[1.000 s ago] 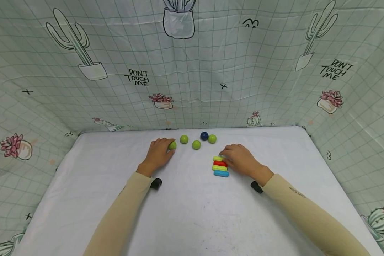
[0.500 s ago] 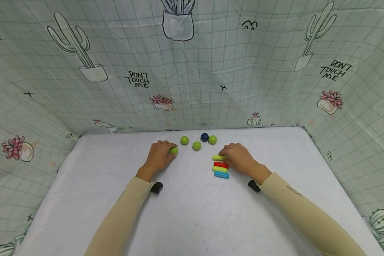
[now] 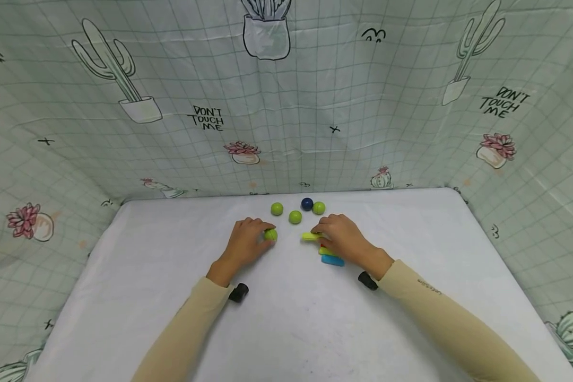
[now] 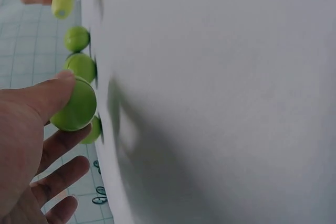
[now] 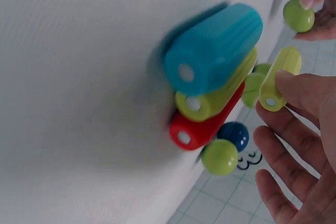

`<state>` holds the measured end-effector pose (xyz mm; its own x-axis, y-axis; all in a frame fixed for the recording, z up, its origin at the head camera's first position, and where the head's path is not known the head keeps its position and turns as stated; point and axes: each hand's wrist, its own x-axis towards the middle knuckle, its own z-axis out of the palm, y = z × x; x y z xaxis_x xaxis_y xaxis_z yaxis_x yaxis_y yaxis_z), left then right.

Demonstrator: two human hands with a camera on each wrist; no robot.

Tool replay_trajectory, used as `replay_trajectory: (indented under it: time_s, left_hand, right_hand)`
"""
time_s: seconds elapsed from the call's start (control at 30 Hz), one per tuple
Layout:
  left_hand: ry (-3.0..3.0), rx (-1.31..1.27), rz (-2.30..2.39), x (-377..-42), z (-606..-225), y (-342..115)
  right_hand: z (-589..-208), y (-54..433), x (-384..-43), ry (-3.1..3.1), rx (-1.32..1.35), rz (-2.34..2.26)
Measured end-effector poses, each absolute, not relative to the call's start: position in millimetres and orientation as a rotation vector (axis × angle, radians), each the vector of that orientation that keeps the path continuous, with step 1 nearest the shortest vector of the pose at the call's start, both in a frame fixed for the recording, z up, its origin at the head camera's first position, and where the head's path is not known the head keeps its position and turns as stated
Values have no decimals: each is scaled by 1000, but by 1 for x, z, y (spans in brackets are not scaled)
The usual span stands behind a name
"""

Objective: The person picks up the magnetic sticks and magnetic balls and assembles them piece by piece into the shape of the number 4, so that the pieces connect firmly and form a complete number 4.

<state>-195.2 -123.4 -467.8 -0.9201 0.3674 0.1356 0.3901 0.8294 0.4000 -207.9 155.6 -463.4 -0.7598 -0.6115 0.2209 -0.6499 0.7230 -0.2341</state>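
Observation:
My left hand [image 3: 244, 241] pinches a green ball [image 3: 270, 234] between thumb and fingertips; in the left wrist view that ball [image 4: 76, 106] is off the table, above its shadow. To its right, my right hand [image 3: 346, 239] pinches a yellow-green magnetic stick [image 3: 309, 236], which points left towards the held ball with a gap between them. The stick [image 5: 281, 80] has a round metal spot in its end. Just under the right hand lie a blue stick [image 5: 210, 51], a second yellow-green stick [image 5: 197, 106] and a red stick [image 5: 191, 132], side by side; the hand partly hides them in the head view.
Behind the hands, three green balls rest on the white table [image 3: 286, 318]: one at left [image 3: 277, 208], a middle ball [image 3: 295, 217] and a right ball [image 3: 319, 207]. A dark blue ball [image 3: 307, 204] sits beside the right one. Patterned cloth [image 3: 286, 106] hangs beyond the table's back edge.
The right hand has lifted the yellow-green stick from the row and carried it left. My left hand has brought its green ball right and nearer to me. The other balls stay put.

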Motion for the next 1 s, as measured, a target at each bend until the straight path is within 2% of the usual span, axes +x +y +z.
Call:
replay_trajectory:
  time_s: [1.0]
  left_hand:
    - [-2914, -714, -731, -175, -474, -114]
  right_hand:
    - [-469, 123, -200, -2739, 1141, 494]
